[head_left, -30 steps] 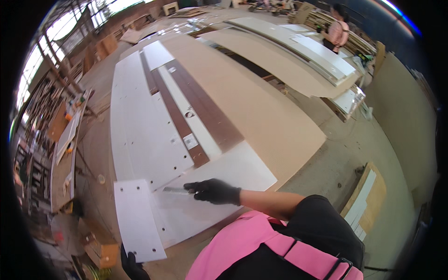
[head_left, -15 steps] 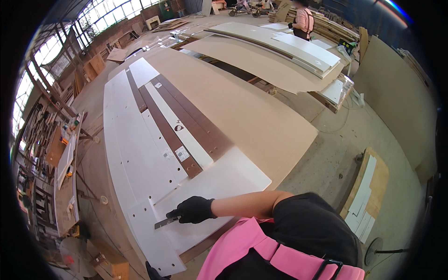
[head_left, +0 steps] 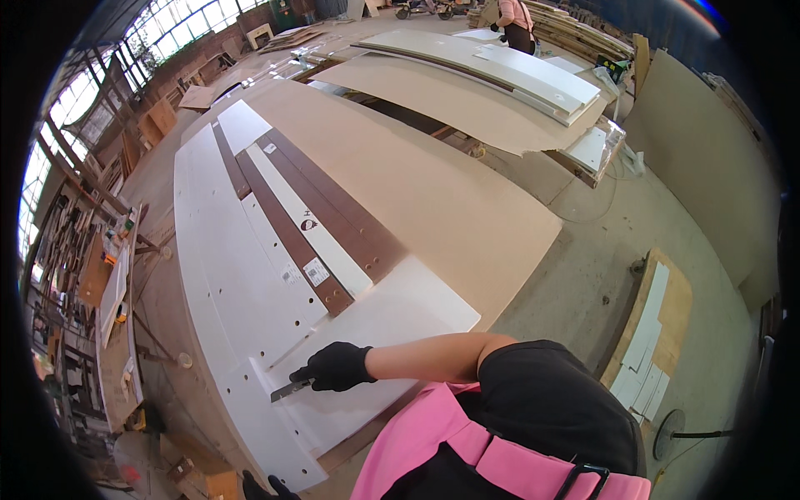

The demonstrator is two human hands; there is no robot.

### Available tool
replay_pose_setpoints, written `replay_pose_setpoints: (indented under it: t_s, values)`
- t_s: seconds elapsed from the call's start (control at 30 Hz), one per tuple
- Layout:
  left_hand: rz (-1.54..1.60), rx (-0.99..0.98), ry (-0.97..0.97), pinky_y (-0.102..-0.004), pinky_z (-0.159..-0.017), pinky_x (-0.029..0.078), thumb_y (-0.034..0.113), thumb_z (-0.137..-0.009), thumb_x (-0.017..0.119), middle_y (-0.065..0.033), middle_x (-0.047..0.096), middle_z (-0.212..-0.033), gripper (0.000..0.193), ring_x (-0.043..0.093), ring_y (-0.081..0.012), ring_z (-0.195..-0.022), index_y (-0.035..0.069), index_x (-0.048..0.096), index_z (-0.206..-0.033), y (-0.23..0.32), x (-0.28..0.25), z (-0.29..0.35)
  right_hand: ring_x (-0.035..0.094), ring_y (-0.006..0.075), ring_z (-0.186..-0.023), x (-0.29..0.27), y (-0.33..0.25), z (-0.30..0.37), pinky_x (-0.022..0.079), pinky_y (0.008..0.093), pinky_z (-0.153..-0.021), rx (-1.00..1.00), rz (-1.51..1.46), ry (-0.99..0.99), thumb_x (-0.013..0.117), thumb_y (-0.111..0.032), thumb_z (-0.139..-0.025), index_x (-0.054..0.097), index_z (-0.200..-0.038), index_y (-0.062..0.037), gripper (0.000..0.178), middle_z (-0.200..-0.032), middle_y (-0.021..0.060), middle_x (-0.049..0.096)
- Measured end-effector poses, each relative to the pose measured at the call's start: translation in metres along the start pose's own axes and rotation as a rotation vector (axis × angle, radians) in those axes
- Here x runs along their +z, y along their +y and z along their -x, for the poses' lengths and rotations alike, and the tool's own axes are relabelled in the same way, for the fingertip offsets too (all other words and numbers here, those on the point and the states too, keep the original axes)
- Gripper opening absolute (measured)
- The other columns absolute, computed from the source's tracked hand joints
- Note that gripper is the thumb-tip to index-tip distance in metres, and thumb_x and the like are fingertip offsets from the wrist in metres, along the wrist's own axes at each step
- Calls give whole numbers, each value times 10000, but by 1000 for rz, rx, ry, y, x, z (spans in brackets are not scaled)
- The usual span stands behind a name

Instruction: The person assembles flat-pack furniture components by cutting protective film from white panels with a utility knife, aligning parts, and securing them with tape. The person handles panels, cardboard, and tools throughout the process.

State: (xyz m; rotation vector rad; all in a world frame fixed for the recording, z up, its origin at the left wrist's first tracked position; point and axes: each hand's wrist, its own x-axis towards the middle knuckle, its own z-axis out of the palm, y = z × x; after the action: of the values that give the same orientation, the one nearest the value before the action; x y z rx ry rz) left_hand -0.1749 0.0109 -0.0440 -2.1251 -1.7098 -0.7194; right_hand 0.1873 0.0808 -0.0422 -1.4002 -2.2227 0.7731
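Observation:
My right hand (head_left: 337,367), in a black glove, is closed around a flat grey metal tool (head_left: 288,391) with a blade-like shape; its exact kind is unclear. The tool's free end points left, over a white panel (head_left: 408,312) near the edge of a narrower white board (head_left: 279,433). At the bottom edge, two spread black-gloved fingers of my left hand (head_left: 268,487) show beside the near end of that board; the rest of this hand is out of view. White boards with drilled holes (head_left: 242,258) and brown boards (head_left: 333,200) lie side by side beyond.
Brown sheet material (head_left: 467,217) lies beneath the boards. More white panels (head_left: 500,71) are stacked at the back, near another person (head_left: 515,25). On the right stands a low board with white strips (head_left: 642,358); a large sheet (head_left: 708,167) leans behind it. A cluttered bench (head_left: 121,333) runs along the left.
The view has shifted slightly, and most things sit a little further left and up. My right hand keeps its grip on the metal tool. More of my left hand's fingers shows, and they are spread.

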Motion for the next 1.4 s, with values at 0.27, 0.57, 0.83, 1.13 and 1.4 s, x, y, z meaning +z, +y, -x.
replay_pose_setpoints:
  t_s: [0.27,0.57,0.83,1.13,1.4]
  values:
    - [20,145,-184,-392,-976,442,287,-1016,437,-155,567,-1266,444,561,-241,-1142,-21,494,-1331,-9,47,-14,651,322,-853,7,4,3,510,432,-741,-4,-28,-6,591,-241,-835,580,-1291,-229,456,-947,132,680]
    - [474,-513,-553,-380,-1035,398,459,-950,557,-202,542,-1335,646,518,-333,-1219,-16,464,-1377,-26,37,-15,626,191,-691,1,28,45,510,320,-632,207,-720,158,669,-155,-802,617,-1188,-77,397,-823,106,645]
    - [532,-625,-721,-368,-863,495,349,-1006,462,-173,595,-1219,504,606,-286,-971,-5,455,-1365,-50,42,-24,600,152,-624,5,19,128,504,289,-571,531,-1423,306,597,-159,-917,584,-919,-58,102,-770,49,605]
    - [437,-203,-264,-373,-1049,380,134,-975,494,-145,476,-1403,432,497,-282,-1229,15,447,-1388,23,-4,-60,570,156,-627,3,22,222,471,298,-574,639,-1641,651,596,-179,-930,580,-918,-87,94,-765,45,602]
    - [907,75,-389,-329,-915,459,-2,-909,478,-140,568,-1286,426,586,-244,-1097,-17,506,-1333,261,-11,-13,533,129,-694,-34,102,330,454,286,-621,153,-1811,824,590,-177,-942,562,-981,-108,84,-801,-2,536]
